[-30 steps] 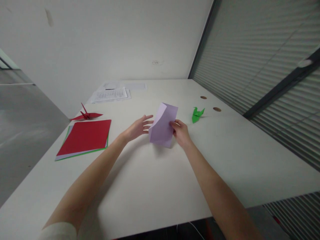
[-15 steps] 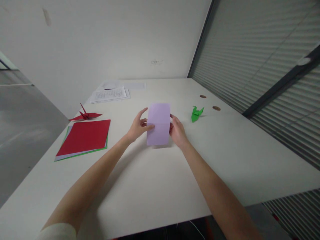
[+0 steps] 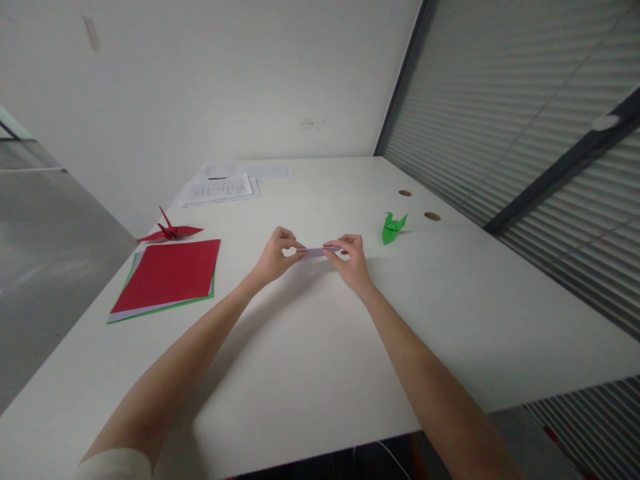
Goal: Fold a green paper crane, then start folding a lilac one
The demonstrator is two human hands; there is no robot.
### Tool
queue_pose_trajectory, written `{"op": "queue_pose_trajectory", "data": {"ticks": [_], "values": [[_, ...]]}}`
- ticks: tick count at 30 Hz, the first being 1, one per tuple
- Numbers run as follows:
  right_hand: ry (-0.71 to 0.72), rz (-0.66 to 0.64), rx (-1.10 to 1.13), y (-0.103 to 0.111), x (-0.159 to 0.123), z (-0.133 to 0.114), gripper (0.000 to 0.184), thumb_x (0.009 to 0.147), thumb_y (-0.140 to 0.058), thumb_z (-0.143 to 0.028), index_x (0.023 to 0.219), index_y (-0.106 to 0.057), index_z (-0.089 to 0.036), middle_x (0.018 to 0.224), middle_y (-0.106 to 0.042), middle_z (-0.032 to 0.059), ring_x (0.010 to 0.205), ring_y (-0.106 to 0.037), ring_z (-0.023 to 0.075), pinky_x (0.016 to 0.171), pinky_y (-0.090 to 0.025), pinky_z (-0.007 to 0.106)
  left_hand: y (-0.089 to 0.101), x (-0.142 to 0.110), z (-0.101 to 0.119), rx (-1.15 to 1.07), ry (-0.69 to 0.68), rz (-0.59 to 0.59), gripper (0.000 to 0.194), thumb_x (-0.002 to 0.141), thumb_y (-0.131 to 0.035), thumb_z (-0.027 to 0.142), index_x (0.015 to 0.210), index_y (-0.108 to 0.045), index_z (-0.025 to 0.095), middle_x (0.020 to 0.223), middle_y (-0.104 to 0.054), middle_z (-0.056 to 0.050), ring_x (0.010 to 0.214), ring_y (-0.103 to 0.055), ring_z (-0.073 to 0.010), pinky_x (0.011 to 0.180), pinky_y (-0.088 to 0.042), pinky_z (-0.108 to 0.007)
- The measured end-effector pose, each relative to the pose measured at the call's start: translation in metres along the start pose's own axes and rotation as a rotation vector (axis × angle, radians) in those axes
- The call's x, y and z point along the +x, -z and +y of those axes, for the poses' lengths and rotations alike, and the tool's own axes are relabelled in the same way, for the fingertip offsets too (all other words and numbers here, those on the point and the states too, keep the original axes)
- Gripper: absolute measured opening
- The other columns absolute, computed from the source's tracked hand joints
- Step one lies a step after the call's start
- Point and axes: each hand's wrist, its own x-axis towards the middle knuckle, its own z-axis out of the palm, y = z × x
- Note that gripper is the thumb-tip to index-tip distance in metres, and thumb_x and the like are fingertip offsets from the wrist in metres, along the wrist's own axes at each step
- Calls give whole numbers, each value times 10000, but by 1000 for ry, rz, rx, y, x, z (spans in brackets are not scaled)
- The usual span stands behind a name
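A folded sheet of lilac paper [image 3: 315, 253] is held up in front of me, turned nearly edge-on so that only a thin strip shows. At its left end my left hand [image 3: 278, 255] pinches it between thumb and fingers. My right hand [image 3: 351, 259] grips the right end the same way, thumb towards me. The paper seems to be just above the white table [image 3: 300, 373], with a shadow under it. Most of its face is out of sight at this angle.
To the left lies a stack of red, lilac and green paper sheets [image 3: 170, 273], with a red paper crane [image 3: 171, 231] behind it. A green paper crane [image 3: 393, 228] stands to the right. Printed sheets [image 3: 220, 189] lie at the far left. Two round holes [image 3: 432, 217] pierce the table's right side.
The lilac paper, earlier tilted and then facing me as an upright rectangle, has been tipped nearly edge-on. My left hand, first open beside it, now pinches its left end.
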Motion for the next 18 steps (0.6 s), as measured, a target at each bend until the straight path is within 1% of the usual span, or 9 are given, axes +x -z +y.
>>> {"op": "queue_pose_trajectory", "data": {"ticks": [2, 5, 7, 11, 14, 15, 16, 17, 18], "values": [[-30, 7, 30, 1, 1, -1, 193, 678, -759, -404, 752, -738, -227, 942, -581, 61, 940, -557, 213, 788, -460, 337, 0, -1, 2, -93, 60, -36, 306, 663, -786, 461, 672, -735, 159, 767, -582, -44, 720, -561, -151, 665, -500, -290], [-222, -103, 195, 2, 1, -1, 303, 684, -735, -497, 671, -683, -198, 686, -562, 7, 676, -525, 161, 613, -409, 293, 1, -2, 3, -297, 247, -175, 400, 678, -769, 519, 631, -696, 129, 627, -587, -21, 618, -558, -132, 623, -491, -289], [-330, -131, 276, 3, 1, -1, 360, 659, -741, -529, 619, -642, -185, 592, -530, -18, 574, -463, 128, 543, -344, 270, 2, -3, 1, -376, 336, -237, 410, 648, -796, 520, 651, -698, 122, 630, -621, -25, 611, -581, -135, 630, -508, -298], [-397, -134, 304, 3, 0, 1, 395, 597, -780, -515, 547, -584, -175, 537, -508, -36, 530, -409, 100, 511, -276, 252, 4, -3, -4, -379, 389, -323, 395, 600, -846, 472, 611, -683, 112, 603, -637, -35, 576, -590, -133, 614, -535, -304], [-417, -129, 308, 3, 0, 5, 393, 576, -792, -505, 543, -584, -174, 524, -511, -40, 518, -409, 97, 501, -267, 248, 5, -3, -4, -345, 383, -332, 377, 622, -836, 447, 589, -683, 105, 588, -630, -41, 568, -587, -134, 604, -543, -306], [-426, -124, 320, 3, 0, 6, 392, 567, -796, -508, 553, -594, -173, 529, -524, -38, 517, -419, 99, 500, -276, 248, 7, -3, -3, -347, 370, -326, 347, 639, -827, 432, 650, -712, 104, 634, -650, -47, 596, -600, -137, 621, -551, -308], [-441, -119, 341, 3, 1, 7, 393, 554, -802, -512, 568, -607, -172, 539, -543, -34, 519, -436, 102, 501, -293, 248, 8, -3, -2, -359, 348, -323, 321, 655, -819, 404, 767, -746, 111, 722, -679, -56, 642, -619, -142, 653, -560, -313], [-466, -115, 369, 3, 1, 8, 397, 539, -810, -516, 592, -623, -170, 555, -569, -28, 525, -459, 108, 506, -317, 249, 10, -3, -1, -380, 318, -323, 354, 666, -814, 367, 926, -755, 135, 846, -702, -65, 699, -637, -146, 693, -566, -322], [-499, -114, 405, 3, 1, 8, 405, 523, -819, -519, 620, -639, -169, 576, -596, -20, 534, -487, 117, 516, -348, 253, 13, -3, 1, -403, 283, -331, 450, 673, -810, 328, 1087, -724, 175, 991, -702, -76, 765, -651, -153, 739, -569, -335]]}}
